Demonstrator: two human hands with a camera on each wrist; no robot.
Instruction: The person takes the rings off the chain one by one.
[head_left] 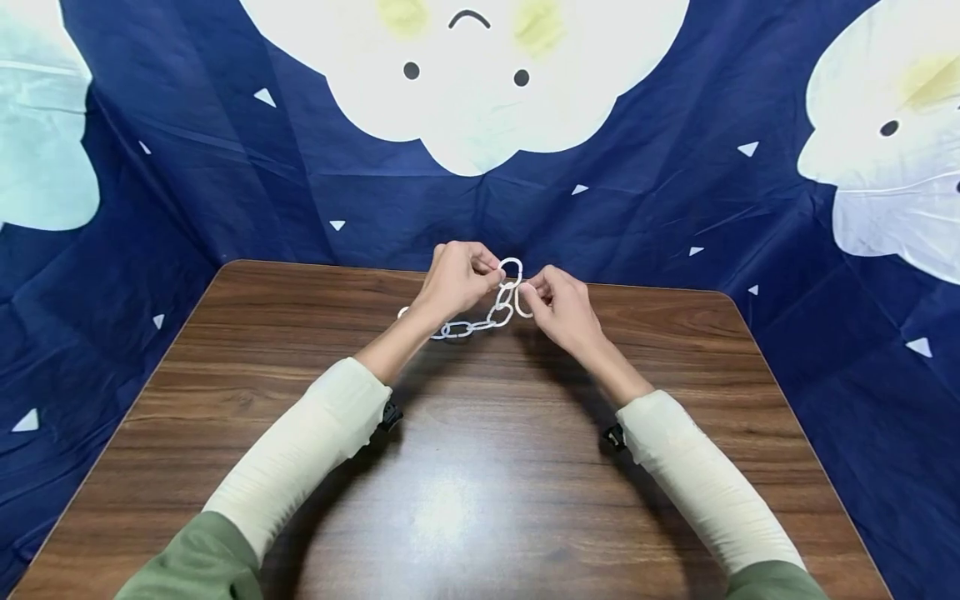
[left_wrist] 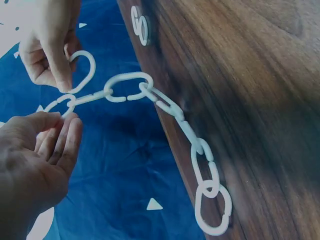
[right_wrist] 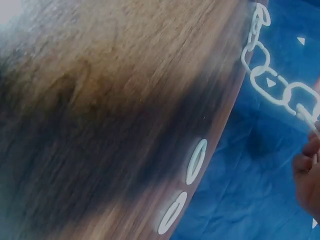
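Sleeves (head_left: 300, 442): creamy white, green higher up, coming in from the two bottom corners.
Table (head_left: 525, 517): brown stripy wood, low in the middle of the frame.
Right hand (head_left: 561, 304): just right of the middle, thumb and fingers pinching one white link (left_wrist: 92, 70) — I can't tell if it's hooked on.
Left hand (head_left: 459, 277): in the middle, pinching the chain's end link.
Chain (left_wrist: 190, 136): white loops, in the middle, running back behind the left wrist.
Loose links (right_wrist: 190, 167): two, bottom middle of the right wrist view, near the table's edge.
Cloth (head_left: 637, 225): blue with clouds, across the top.
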